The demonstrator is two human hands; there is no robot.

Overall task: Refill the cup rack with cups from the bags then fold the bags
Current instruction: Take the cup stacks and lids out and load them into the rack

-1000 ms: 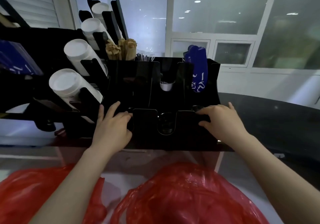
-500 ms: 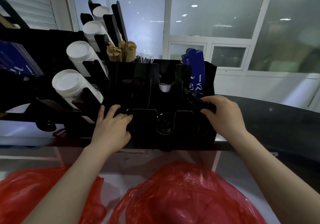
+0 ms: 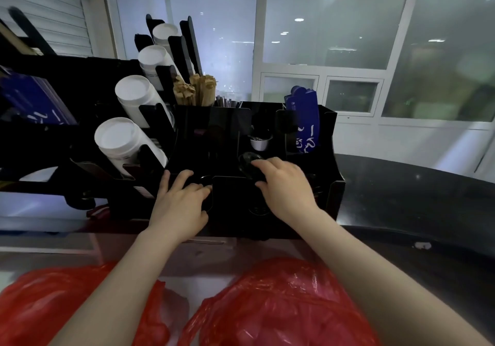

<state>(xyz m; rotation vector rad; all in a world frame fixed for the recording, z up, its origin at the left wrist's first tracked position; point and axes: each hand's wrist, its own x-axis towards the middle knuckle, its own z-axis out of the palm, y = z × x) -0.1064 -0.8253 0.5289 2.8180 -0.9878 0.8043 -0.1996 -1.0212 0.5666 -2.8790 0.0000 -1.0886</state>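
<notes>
A black cup rack (image 3: 334,193) stands on the counter in front of me. Stacks of white cups (image 3: 120,136) lie in its slanted slots at the left. My left hand (image 3: 179,203) rests on the front left compartment, its fingers laid over dark lids there. Over the middle front compartment, my right hand (image 3: 286,187) grips a dark round lid (image 3: 247,162). Two red plastic bags lie at the near edge, one at the left (image 3: 53,308) and one at the right (image 3: 284,308); their contents are hidden.
Wooden stirrers (image 3: 198,91) and a blue packet (image 3: 305,120) stand in the rack's rear compartments, with a small white cup (image 3: 259,143) in the middle. A dark counter (image 3: 415,201) curves away to the right. Glass partitions are behind the rack.
My right hand has moved from the rack's right front compartment to the middle one, carrying the dark lid. The left hand has stayed on the left compartment.
</notes>
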